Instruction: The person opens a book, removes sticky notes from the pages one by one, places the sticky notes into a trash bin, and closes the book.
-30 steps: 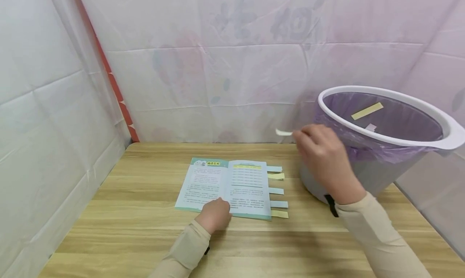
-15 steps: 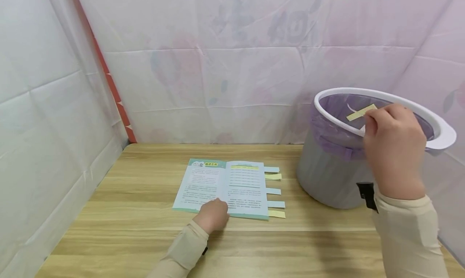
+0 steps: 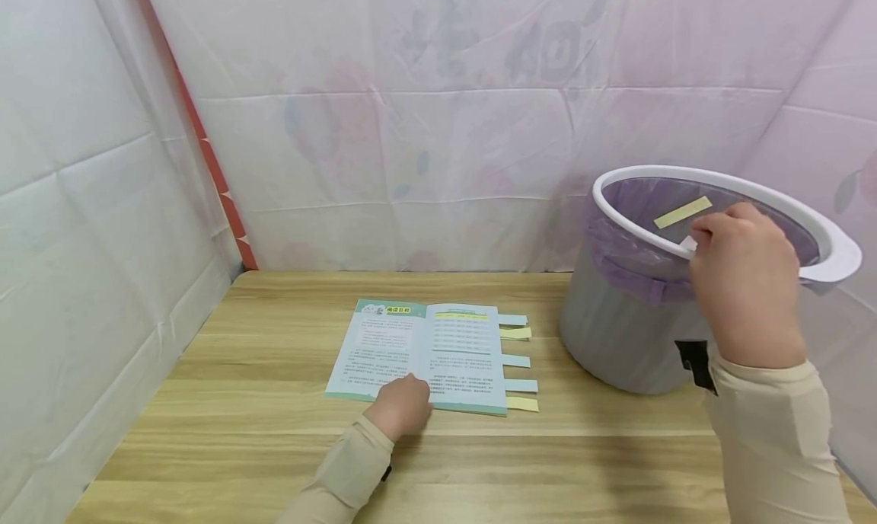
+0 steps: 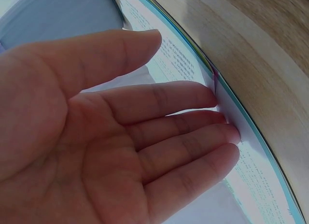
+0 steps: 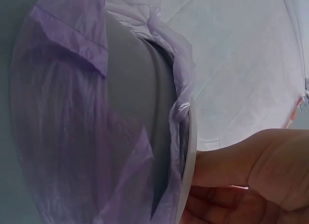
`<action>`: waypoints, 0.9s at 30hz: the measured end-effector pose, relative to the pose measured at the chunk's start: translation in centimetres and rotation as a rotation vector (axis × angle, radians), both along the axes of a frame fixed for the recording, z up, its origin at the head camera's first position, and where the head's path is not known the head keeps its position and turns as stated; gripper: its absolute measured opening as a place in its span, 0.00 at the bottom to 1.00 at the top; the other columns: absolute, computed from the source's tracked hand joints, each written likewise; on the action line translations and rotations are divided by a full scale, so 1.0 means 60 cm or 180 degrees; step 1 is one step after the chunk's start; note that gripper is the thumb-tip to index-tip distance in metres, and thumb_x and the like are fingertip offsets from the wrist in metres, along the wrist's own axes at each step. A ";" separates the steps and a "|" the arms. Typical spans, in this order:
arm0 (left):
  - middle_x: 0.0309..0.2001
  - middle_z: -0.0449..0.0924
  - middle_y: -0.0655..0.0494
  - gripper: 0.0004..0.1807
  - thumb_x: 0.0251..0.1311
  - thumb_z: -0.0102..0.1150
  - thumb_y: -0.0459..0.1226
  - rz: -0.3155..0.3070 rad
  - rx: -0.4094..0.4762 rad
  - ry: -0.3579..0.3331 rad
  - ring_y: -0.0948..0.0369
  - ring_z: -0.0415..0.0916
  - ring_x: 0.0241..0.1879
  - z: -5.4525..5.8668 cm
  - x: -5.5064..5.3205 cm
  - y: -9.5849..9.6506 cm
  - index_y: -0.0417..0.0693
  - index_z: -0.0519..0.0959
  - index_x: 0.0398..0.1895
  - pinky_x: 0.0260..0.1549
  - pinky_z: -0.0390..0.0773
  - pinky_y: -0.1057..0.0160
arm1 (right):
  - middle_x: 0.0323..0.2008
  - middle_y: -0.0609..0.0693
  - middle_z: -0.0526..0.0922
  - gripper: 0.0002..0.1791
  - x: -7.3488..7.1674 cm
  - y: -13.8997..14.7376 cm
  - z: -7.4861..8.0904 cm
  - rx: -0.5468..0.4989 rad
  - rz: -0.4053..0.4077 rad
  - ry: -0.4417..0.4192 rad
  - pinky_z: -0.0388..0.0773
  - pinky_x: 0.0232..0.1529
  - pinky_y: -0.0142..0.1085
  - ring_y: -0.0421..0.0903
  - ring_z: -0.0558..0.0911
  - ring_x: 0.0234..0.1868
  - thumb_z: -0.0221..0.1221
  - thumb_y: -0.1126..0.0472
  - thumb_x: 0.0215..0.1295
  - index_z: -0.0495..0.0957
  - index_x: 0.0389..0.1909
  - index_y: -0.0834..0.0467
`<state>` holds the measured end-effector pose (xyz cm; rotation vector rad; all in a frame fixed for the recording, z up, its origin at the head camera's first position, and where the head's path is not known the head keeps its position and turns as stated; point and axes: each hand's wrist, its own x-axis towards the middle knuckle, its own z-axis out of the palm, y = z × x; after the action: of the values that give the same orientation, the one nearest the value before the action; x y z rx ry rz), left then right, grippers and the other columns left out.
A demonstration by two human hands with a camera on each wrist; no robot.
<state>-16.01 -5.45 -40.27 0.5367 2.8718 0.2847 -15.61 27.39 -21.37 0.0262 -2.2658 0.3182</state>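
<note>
An open booklet (image 3: pixel 462 368) lies on the wooden table. Pale blue strips (image 3: pixel 515 360) and yellow strips (image 3: pixel 523 404) stick out from its right edge. My left hand (image 3: pixel 400 404) rests on the bottom edge near the fold; in the left wrist view its fingers (image 4: pixel 186 144) are straight, tips against the page. My right hand (image 3: pixel 748 273) is over the near rim of a grey bin (image 3: pixel 626 349). Its fingers are loosely curled with no strip visible in them; the bin rim hides the fingertips in the right wrist view. A yellow strip (image 3: pixel 683 212) lies inside the bin.
A purple bag (image 3: pixel 626 273) lines the bin under its white rim (image 3: pixel 839 257). A small white scrap (image 3: pixel 687 242) shows inside, beside the right fingertips. Pale printed cloth (image 3: pixel 411 151) hangs behind the table, and white cloth (image 3: pixel 89 227) at the left.
My right hand has moved right from beside the bin to over its rim. The pale strip it pinched is no longer seen in its fingers. The left hand has stayed on the booklet.
</note>
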 end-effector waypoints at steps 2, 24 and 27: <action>0.28 0.80 0.47 0.11 0.62 0.60 0.38 -0.0007 0.0000 0.0010 0.60 0.68 0.21 0.000 0.001 0.000 0.37 0.81 0.30 0.23 0.75 0.60 | 0.36 0.71 0.75 0.08 0.003 0.001 0.000 0.0004 -0.0012 -0.0050 0.65 0.36 0.64 0.73 0.72 0.38 0.53 0.78 0.57 0.79 0.35 0.74; 0.38 0.84 0.43 0.14 0.51 0.71 0.41 -0.0013 -0.0059 0.0113 0.57 0.76 0.28 -0.006 -0.001 0.004 0.38 0.83 0.32 0.31 0.80 0.56 | 0.36 0.62 0.84 0.13 -0.077 -0.153 -0.160 -0.0954 0.1821 -0.2235 0.79 0.38 0.43 0.54 0.82 0.37 0.53 0.66 0.70 0.79 0.44 0.73; 0.27 0.80 0.49 0.16 0.46 0.75 0.42 -0.0036 -0.0082 0.0334 0.58 0.76 0.26 -0.012 0.002 0.009 0.39 0.82 0.29 0.28 0.80 0.58 | 0.34 0.63 0.82 0.15 -0.092 -0.155 -0.207 -0.1115 0.1748 -0.2860 0.77 0.34 0.38 0.51 0.80 0.34 0.50 0.66 0.72 0.77 0.43 0.76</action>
<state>-15.92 -4.92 -40.96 0.5797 2.9680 0.2237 -21.16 18.09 -33.79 0.3967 -3.0110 1.2116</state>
